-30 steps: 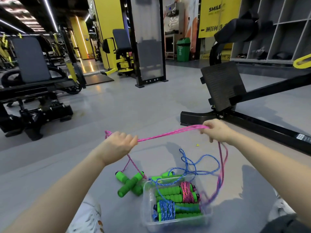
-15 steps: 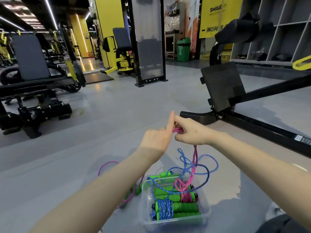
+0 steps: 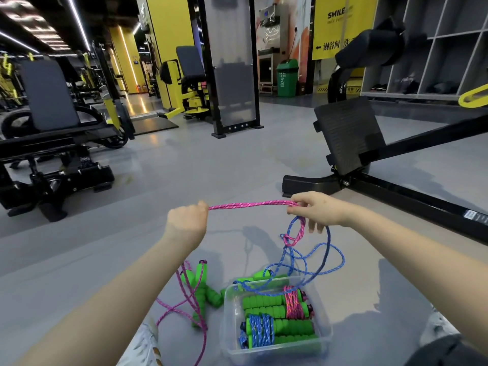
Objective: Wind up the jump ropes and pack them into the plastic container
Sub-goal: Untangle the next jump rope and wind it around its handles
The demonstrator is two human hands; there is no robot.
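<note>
A person sits on a grey gym floor [image 3: 184, 165], arms stretched forward. Between the two hands runs a short, taut, level length of pink jump rope [image 3: 250, 205], folded into several strands side by side. The left hand [image 3: 186, 224] is curled in a fist round one end of this bundle. The right hand [image 3: 317, 212] pinches the other end between thumb and fingers.

Below the right hand, a bit of the pink cord hangs down, knotted up with a loose blue rope [image 3: 328, 243]. The blue rope falls in open loops to the clear plastic container [image 3: 229, 320], which stands on the floor just in front of the person, between the arms. One of the blue rope's green handles pokes up at the container's far edge.

Inside the container lie two ropes already wound round their green foam handles: one wrapped in pink cord [image 3: 291, 303], farther away, and one wrapped in blue cord [image 3: 260, 330], nearer.

Just left of the container, two green handles [image 3: 202, 293] lie crossed on the floor, with slack pink cord trailing round them.

Beyond stands the black frame of an exercise machine [image 3: 396, 196] on the right and a padded bench [image 3: 47, 101] on the left.
</note>
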